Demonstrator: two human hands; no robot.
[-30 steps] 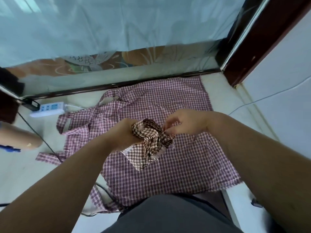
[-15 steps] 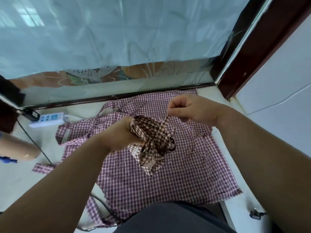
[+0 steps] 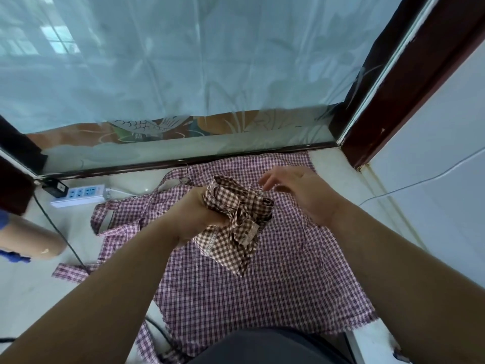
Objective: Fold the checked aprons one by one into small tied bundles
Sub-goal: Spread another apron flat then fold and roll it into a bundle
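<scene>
The left hand [image 3: 199, 214] grips a bunched brown checked apron [image 3: 236, 219], holding it in the air above a pink checked apron [image 3: 262, 298] that lies spread flat on the floor [image 3: 26, 298]. The right hand [image 3: 299, 193] hovers just beside the bundle, also above the pink checked apron, its fingers loose and holding nothing.

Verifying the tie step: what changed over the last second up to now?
The right hand pinched cloth at the brown checked bundle, drew it up and away, and now hovers beside the bundle with fingers spread, apparently having let go. The left hand keeps gripping the bundle. The pink checked apron spread beneath and the power strip stayed put.
</scene>
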